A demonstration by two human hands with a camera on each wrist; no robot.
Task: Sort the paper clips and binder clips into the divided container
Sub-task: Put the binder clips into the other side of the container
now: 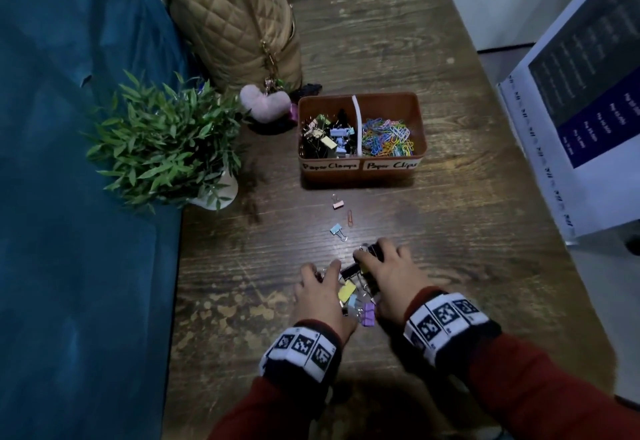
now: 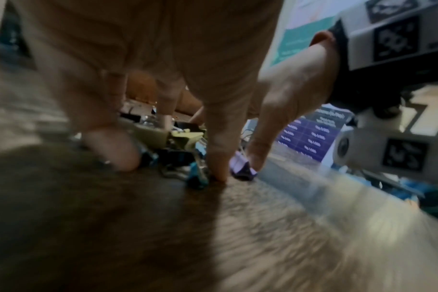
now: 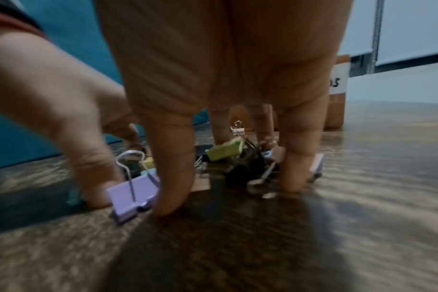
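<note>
An orange divided container (image 1: 360, 176) stands mid-table, with binder clips (image 1: 325, 134) in its left half and coloured paper clips (image 1: 388, 136) in its right. In front of it lie a pink binder clip (image 1: 338, 204), a red paper clip (image 1: 350, 218) and a blue binder clip (image 1: 336, 231). Nearer me, a pile of binder clips sits between my hands: yellow (image 1: 346, 291), black (image 1: 349, 270) and purple (image 1: 368, 313) (image 3: 133, 195). My left hand (image 1: 320, 280) and right hand (image 1: 381, 266) fence the pile, fingers pointing down. The fingertips (image 3: 294, 181) (image 2: 218, 171) touch the table.
A potted plant (image 1: 166, 148), a tan quilted bag (image 1: 235, 24) and a pink heart plush (image 1: 265, 102) stand left of and behind the container. Teal fabric (image 1: 69, 197) borders the wooden table (image 1: 467, 249) on the left. A printed board (image 1: 588, 110) leans at the right.
</note>
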